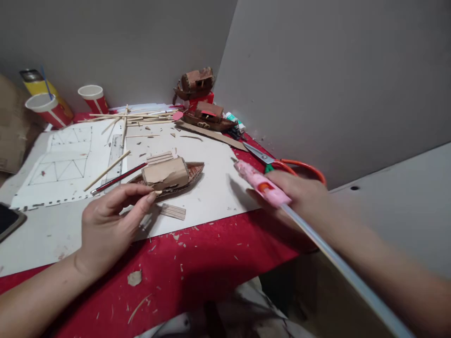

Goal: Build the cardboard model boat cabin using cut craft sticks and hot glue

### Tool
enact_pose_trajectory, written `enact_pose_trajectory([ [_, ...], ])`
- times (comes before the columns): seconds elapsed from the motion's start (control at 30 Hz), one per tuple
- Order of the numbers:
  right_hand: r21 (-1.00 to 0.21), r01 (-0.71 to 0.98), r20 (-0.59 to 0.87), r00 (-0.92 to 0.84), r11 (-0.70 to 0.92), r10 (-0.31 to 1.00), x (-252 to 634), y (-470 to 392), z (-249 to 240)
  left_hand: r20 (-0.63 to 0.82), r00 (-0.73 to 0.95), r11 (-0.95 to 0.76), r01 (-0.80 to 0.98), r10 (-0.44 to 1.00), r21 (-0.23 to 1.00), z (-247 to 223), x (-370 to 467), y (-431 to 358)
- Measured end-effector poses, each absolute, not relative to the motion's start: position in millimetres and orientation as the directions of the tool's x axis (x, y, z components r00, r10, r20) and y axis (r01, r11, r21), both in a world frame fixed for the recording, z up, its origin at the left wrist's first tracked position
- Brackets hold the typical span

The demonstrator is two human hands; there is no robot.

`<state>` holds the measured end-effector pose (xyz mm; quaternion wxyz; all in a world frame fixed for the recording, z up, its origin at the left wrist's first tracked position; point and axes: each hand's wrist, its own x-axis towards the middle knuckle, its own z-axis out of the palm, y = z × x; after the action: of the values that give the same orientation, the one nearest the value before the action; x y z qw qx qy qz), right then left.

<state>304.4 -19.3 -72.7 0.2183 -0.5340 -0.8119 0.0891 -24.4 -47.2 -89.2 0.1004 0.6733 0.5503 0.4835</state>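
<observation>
Between the thumb and forefinger of my left hand [118, 216] is a tiny pale piece [158, 192], too small to name for sure. Just beyond it, a cardboard model boat [167, 173] with a curved tan roof lies on white paper. A small panel of thin wooden strips [173, 211] is near my left fingertips. My right hand [291, 190] is closed around a pink hot glue gun [259, 180], its nozzle pointing left and its long clear glue stick [327, 249] trailing toward me. The nozzle is apart from the boat.
Orange-handled scissors [282, 164] lie behind my right hand. Two finished-looking model boats [207, 117] stand at the back by loose wooden sticks [141, 116]. Left are drawings [63, 164], a pencil [118, 178], a red cup [93, 99] and a yellow bottle [38, 87]. Scraps litter the red cloth [207, 249].
</observation>
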Motion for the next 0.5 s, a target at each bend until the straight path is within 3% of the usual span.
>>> enact_pose_trajectory([
  [0.07,-0.097,0.935,0.212,-0.315,0.34,0.925,313,2,-73,0.587,-0.041,-0.409,0.677,0.809,0.612,-87,-23,-49],
  [0.27,-0.053,0.956,0.085,-0.283,0.288,0.955,325,35,-69,0.706,0.186,-0.598,0.697,0.683,0.395,-83,-25,-52],
  [0.37,-0.197,0.912,0.2,-0.323,0.361,0.925,312,25,-56,0.727,0.248,-0.625,0.719,0.64,0.305,-81,-27,-50],
  [0.43,-0.401,0.786,0.259,-0.395,0.47,0.881,293,17,-49,0.721,0.278,-0.623,0.736,0.634,0.264,-79,-25,-47],
  [0.5,-0.476,0.675,0.28,-0.491,0.563,0.825,271,15,-45,0.71,0.297,-0.626,0.737,0.639,0.256,-77,-23,-44],
])
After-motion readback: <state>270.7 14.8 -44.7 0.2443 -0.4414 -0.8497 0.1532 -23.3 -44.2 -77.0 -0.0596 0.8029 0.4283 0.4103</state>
